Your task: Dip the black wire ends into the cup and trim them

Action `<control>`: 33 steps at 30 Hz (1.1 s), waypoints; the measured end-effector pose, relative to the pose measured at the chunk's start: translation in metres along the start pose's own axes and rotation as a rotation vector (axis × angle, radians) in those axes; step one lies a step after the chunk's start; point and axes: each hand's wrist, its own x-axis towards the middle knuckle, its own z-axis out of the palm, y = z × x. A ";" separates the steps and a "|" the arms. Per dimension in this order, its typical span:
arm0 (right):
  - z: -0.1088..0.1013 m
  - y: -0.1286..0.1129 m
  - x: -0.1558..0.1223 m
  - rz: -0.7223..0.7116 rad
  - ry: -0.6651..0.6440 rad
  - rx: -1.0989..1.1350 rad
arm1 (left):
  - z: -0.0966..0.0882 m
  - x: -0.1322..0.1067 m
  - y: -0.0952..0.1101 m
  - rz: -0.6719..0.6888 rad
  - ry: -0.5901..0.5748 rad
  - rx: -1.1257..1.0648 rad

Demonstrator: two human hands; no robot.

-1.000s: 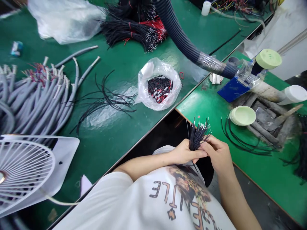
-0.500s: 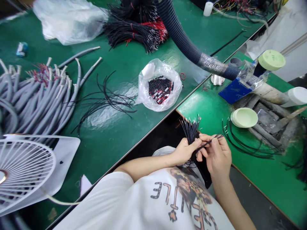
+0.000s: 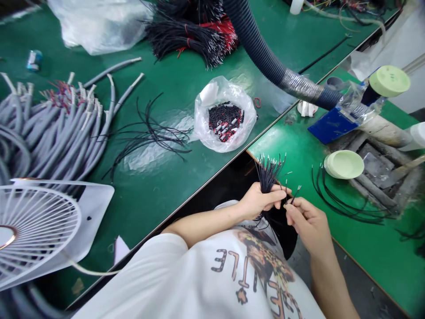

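Note:
My left hand (image 3: 260, 199) is closed around a bundle of thin black wires (image 3: 266, 175), whose bare silvery tips fan out upward. To its right, my right hand (image 3: 305, 217) pinches a few black wires (image 3: 295, 193) with shiny ends between thumb and fingers. The two hands are close together in front of my shirt, over the gap at the table edges. More loose black wires (image 3: 345, 210) lie on the green bench to the right. A pale green cup (image 3: 344, 164) stands beside them.
On the left table lie grey cables (image 3: 59, 137), loose black wires (image 3: 149, 133) and a plastic bag (image 3: 226, 144) of small black and red pieces. A white fan (image 3: 40, 230) stands near left. A ribbed hose (image 3: 262, 53) crosses to a blue plate (image 3: 334, 124) over a grimy pot (image 3: 375, 173).
My right hand has moved slightly right and down, apart from the bundle, and the wires in it now point upward. The camera view has shifted a little.

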 end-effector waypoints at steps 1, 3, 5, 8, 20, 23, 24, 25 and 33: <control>0.002 0.000 0.000 -0.015 -0.013 -0.046 | 0.001 0.000 -0.001 -0.002 -0.003 0.012; 0.003 -0.001 0.000 -0.046 -0.011 -0.126 | 0.001 0.001 -0.003 -0.003 -0.005 0.040; 0.003 -0.001 -0.001 -0.082 0.016 -0.181 | 0.000 0.002 -0.004 0.007 -0.014 0.059; 0.001 0.002 -0.003 -0.124 0.047 -0.230 | -0.001 0.002 -0.003 0.039 -0.018 0.067; 0.011 0.006 -0.004 -0.163 0.167 -0.158 | 0.001 0.000 -0.002 0.049 0.015 0.049; 0.013 0.005 -0.003 -0.171 0.190 -0.145 | 0.001 0.000 -0.002 0.034 0.016 0.051; 0.013 0.005 -0.003 -0.172 0.199 -0.141 | 0.001 0.000 -0.002 0.030 0.016 0.052; 0.014 0.005 -0.003 -0.173 0.209 -0.137 | 0.001 0.000 -0.002 0.027 0.017 0.052; 0.018 0.003 0.000 -0.223 0.240 -0.156 | 0.001 0.000 -0.006 0.025 0.001 0.075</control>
